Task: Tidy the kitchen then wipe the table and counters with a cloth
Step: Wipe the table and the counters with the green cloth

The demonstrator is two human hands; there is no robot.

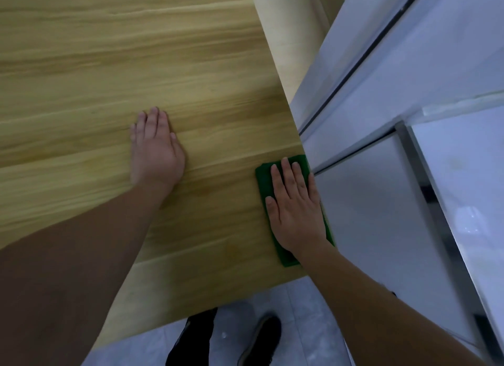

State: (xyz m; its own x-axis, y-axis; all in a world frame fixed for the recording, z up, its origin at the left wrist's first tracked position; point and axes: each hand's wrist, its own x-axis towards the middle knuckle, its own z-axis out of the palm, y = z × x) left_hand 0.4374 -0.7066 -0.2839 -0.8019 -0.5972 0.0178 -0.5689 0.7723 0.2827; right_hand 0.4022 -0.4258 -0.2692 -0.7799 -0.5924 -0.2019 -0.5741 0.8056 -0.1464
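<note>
A light wooden table (pixel 114 65) fills the left and middle of the head view. My right hand (pixel 296 210) lies flat with straight fingers on a green cloth (pixel 285 256), pressing it onto the table's right edge. Most of the cloth is hidden under the palm; its far end and near corner stick out. My left hand (pixel 156 150) rests flat, palm down, on the bare wood to the left of the cloth, holding nothing.
White cabinet fronts (pixel 381 229) with a metal trim strip (pixel 425 185) stand right against the table's right edge. A pale wall or panel (pixel 286 25) runs beyond the far right corner. Grey floor tiles and my dark shoes (pixel 261 338) show below the near edge.
</note>
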